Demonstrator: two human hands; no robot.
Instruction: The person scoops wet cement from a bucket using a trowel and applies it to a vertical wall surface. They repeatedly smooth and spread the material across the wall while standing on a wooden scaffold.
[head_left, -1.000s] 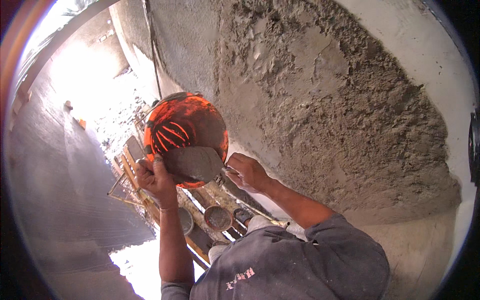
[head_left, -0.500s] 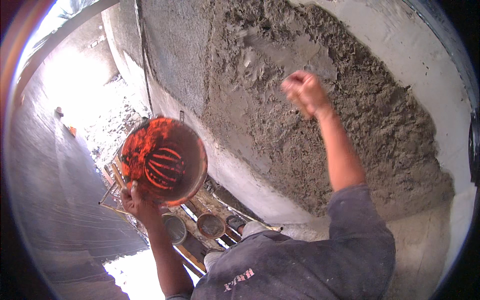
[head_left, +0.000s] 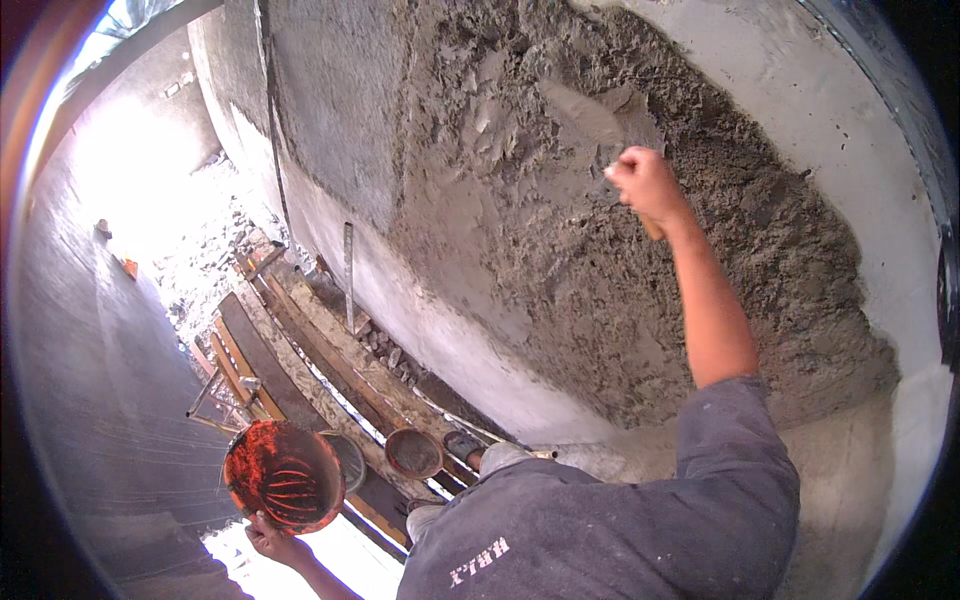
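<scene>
Hidden and cropped parts of a plastering scene on a rough wall.

The trowel (head_left: 610, 125) blade is smeared with grey plaster and blends into the plastered wall (head_left: 520, 230), so its outline cannot be traced; its handle is buried inside the closed right hand (head_left: 645, 185). The left hand (head_left: 272, 540) shows only partly under the orange pan (head_left: 285, 475), whose underside is hidden, and its forearm is cut by the lower picture edge. The person's torso is cropped there too. The small bowl (head_left: 413, 452) on the planks (head_left: 300, 350) below is too small to tell its contents.
</scene>
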